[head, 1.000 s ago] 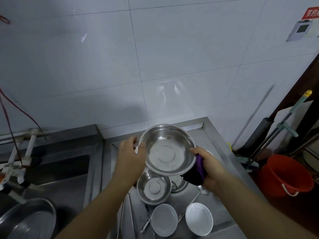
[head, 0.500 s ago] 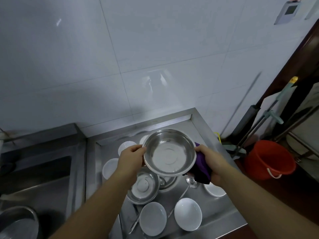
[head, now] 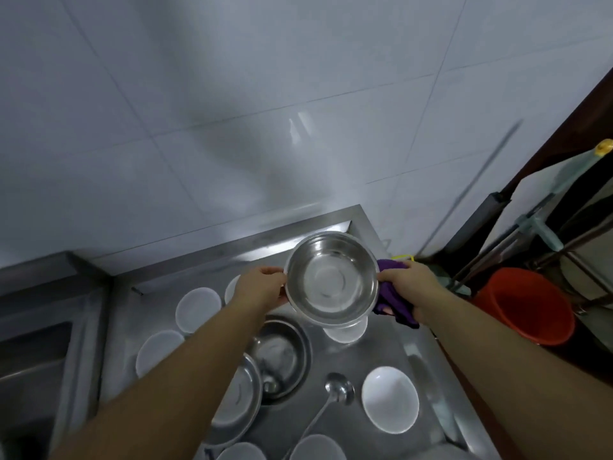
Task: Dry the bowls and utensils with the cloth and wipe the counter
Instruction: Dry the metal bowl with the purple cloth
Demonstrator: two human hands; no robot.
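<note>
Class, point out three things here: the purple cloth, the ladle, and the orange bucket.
purple cloth [head: 393, 298]: head view, its bunched middle.
ladle [head: 339, 389]: head view, its bowl.
orange bucket [head: 527, 310]: head view, its inner wall.

An orange bucket [head: 527, 305] stands beside mop handles [head: 544, 207] against the white tiled wall [head: 232, 94].

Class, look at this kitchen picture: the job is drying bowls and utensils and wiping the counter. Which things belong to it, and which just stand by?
Belong to the job:
steel bowl held up in both hands
purple cloth in the right hand
left hand on the bowl's rim
white bowls
ladle
counter

Just standing by:
orange bucket
mop handles
</note>
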